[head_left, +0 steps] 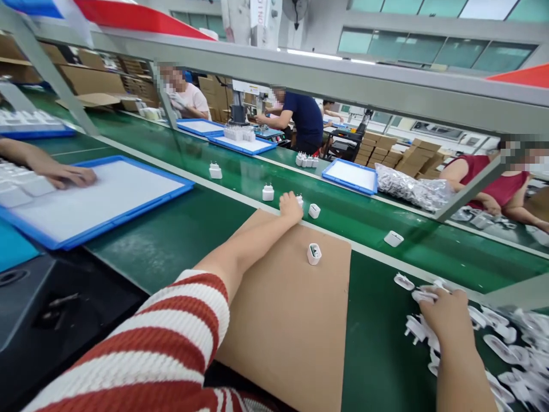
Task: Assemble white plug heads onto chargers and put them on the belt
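Note:
My left hand (291,208) reaches across to the green belt, its fingers closed round a white charger (299,200) whose pins point up. Close by on the belt stand another pinned charger (268,192) and an open white charger housing (314,211). A second open housing (314,254), with parts visible inside, stands on the cardboard sheet (295,320) before me. To the right, my right hand (446,312) is at a pile of white plug covers (501,346), fingertips bent onto one cover (424,296); the fingers partly hide it.
A blue-rimmed tray (141,200) lies left, with a co-worker's hand (64,173) over it. Another housing (393,238) lies on the belt (351,220). A metal frame rail (274,60) crosses above. Beyond are a bag of white parts (412,186) and several people working.

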`<control>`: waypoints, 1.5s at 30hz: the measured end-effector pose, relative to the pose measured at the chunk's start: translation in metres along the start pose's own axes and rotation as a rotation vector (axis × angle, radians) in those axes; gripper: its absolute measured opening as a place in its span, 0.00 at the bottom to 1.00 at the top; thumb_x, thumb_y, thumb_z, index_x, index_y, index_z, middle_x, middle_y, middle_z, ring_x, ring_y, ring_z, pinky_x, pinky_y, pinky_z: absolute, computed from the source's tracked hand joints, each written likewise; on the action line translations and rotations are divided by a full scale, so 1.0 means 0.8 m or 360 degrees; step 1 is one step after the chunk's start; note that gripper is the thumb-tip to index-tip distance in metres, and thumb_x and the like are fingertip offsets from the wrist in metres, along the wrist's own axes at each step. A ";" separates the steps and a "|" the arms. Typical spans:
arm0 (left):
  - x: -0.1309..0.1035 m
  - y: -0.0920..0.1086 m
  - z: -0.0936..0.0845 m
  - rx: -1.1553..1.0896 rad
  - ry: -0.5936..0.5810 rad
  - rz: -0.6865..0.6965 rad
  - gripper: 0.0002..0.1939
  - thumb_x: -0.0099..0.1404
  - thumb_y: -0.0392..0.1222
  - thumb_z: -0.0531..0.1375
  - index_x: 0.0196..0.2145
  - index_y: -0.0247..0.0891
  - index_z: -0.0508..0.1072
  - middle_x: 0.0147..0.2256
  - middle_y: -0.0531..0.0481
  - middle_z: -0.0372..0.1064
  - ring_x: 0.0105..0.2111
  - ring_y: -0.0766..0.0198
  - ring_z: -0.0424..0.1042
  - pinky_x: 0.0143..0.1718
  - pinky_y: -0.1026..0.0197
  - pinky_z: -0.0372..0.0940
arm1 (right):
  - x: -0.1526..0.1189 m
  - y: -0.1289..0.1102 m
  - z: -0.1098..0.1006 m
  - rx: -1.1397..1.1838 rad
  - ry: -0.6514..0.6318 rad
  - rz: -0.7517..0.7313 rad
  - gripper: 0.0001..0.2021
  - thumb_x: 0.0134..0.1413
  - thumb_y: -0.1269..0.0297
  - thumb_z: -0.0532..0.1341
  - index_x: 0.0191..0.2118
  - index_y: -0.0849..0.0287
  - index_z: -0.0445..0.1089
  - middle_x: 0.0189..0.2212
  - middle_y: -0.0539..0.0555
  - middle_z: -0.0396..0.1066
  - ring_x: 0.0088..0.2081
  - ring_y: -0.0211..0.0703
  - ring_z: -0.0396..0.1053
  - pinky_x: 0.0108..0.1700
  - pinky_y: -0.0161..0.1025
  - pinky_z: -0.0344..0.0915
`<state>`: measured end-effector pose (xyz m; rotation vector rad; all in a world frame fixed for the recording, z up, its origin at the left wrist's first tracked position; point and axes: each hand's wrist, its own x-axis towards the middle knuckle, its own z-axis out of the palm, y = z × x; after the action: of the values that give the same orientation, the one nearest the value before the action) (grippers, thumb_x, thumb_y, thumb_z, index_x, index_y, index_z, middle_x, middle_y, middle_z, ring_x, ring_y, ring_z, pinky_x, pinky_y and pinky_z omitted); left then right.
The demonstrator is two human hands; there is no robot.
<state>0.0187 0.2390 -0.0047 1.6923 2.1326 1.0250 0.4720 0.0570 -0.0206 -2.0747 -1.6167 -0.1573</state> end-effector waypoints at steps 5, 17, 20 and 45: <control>0.001 0.008 0.004 0.0271 0.0142 0.0641 0.44 0.63 0.40 0.62 0.73 0.33 0.53 0.74 0.35 0.45 0.73 0.41 0.45 0.72 0.45 0.41 | -0.012 -0.043 -0.030 -0.0012 -0.0073 0.0022 0.18 0.44 0.63 0.61 0.41 0.59 0.81 0.40 0.65 0.74 0.43 0.65 0.74 0.49 0.57 0.70; 0.014 0.029 -0.038 0.0514 -0.0292 0.0944 0.16 0.65 0.47 0.61 0.47 0.36 0.77 0.48 0.39 0.77 0.54 0.46 0.72 0.70 0.41 0.47 | -0.052 -0.136 -0.035 0.1568 -0.0467 0.0256 0.26 0.31 0.55 0.78 0.38 0.58 0.72 0.38 0.60 0.80 0.38 0.52 0.78 0.41 0.47 0.75; -0.050 0.050 -0.070 0.0056 -0.0244 0.0972 0.19 0.67 0.53 0.61 0.51 0.41 0.74 0.50 0.42 0.76 0.49 0.48 0.74 0.53 0.51 0.66 | -0.057 -0.149 -0.045 0.1767 -0.0509 0.0165 0.24 0.36 0.52 0.76 0.40 0.57 0.77 0.40 0.57 0.81 0.39 0.50 0.78 0.50 0.50 0.74; -0.264 0.019 -0.014 -0.0810 -0.1099 0.0852 0.17 0.60 0.56 0.69 0.36 0.40 0.76 0.35 0.48 0.71 0.35 0.57 0.71 0.36 0.56 0.66 | -0.109 -0.214 -0.039 0.1080 -0.0589 -0.0644 0.06 0.57 0.64 0.63 0.40 0.55 0.77 0.37 0.55 0.72 0.39 0.47 0.69 0.44 0.46 0.69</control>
<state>0.0880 0.0414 -0.0362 1.9783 0.9269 0.8180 0.2934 -0.0047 0.0268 -1.2953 -1.9377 0.5935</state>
